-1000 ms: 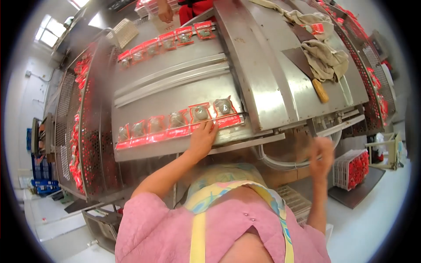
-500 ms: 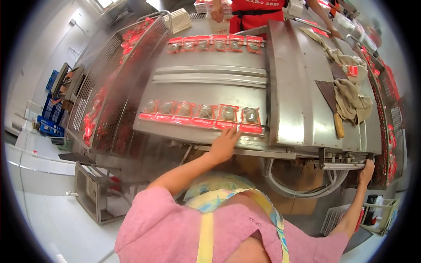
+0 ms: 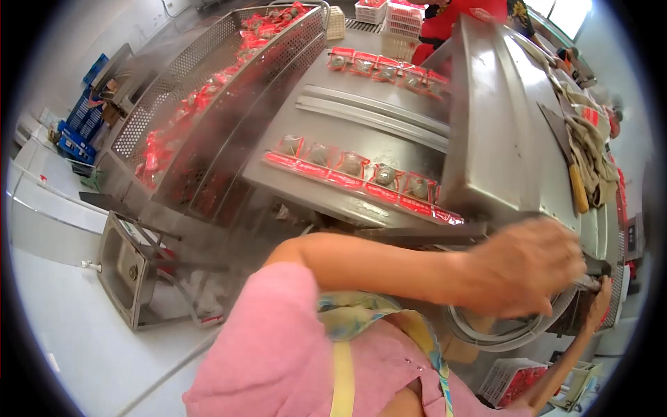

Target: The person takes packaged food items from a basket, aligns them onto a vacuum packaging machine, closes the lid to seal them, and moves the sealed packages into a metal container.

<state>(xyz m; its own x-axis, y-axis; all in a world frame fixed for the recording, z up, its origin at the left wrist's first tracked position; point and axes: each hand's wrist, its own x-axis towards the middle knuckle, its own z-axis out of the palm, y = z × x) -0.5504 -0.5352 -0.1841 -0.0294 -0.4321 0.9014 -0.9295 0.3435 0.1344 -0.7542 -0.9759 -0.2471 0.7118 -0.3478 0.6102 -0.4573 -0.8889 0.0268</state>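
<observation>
My left hand is stretched across to the right, before the front edge of the metal machine lid; its fingers look bent but are smeared by motion, and what they touch is hidden. At the far right my right hand is closed around the end of a metal handle bar at the machine's front. Left of the lid, a row of clear-and-red food pouches lies along the front of the steel bed. Another row of pouches lies along the back. The lid's edge overlaps the right ends of both rows.
A perforated metal trough with many red pouches runs along the left. On the lid lie a wooden-handled scraper and beige cloths. Hoses loop below. A person in red stands behind the machine.
My left hand has left the front row of pouches and swung right to the lid's front. My view has turned, and the lid has shifted left over the row ends. My right hand stays gripping.
</observation>
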